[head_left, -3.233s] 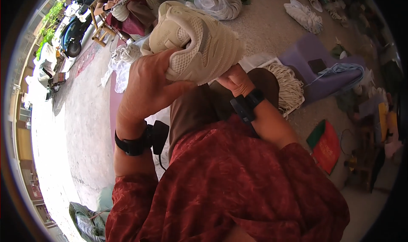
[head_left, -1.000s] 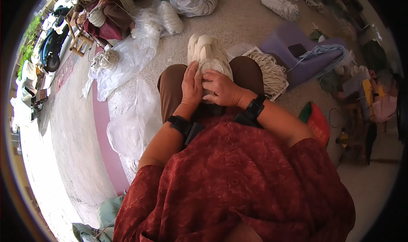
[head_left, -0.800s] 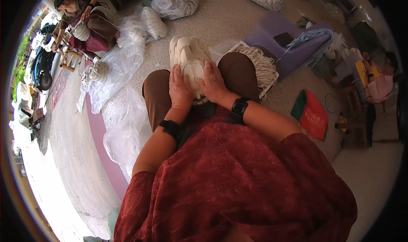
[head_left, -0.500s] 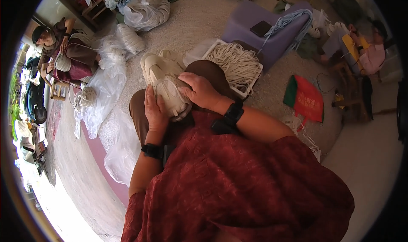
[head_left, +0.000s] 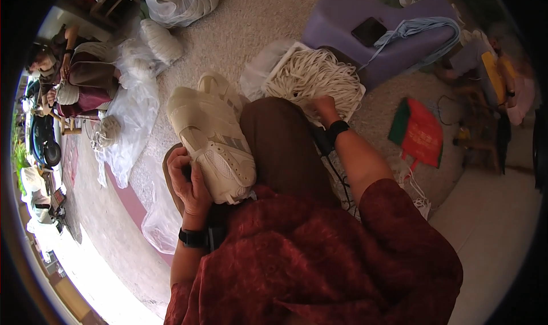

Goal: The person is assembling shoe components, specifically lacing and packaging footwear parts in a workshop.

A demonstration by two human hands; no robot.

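A stack of cream shoe uppers (head_left: 212, 139) with grey stripes lies across my left thigh, its near end against my red shirt. My left hand (head_left: 193, 182) is closed at the left side of the nearest upper, its fingers curled and the thumb against the edge. My right hand (head_left: 324, 109) is stretched away to the near edge of a white tray (head_left: 361, 99) heaped with cream shoelaces (head_left: 314, 77). Its fingers point down among the laces and are mostly hidden, so their grip does not show.
A purple plastic stool (head_left: 337, 17) behind the tray bears a black phone (head_left: 369, 31) and light blue laces (head_left: 419, 29). A red and green bag (head_left: 419, 131) lies on the floor at right. Clear plastic sheeting (head_left: 134, 105) and bundles lie left. Two people sit nearby, one each side.
My right hand has left the shoe uppers and moved right to the laces tray. My left hand has gone from lying flat along the upper to curled at its edge. The view has shifted.
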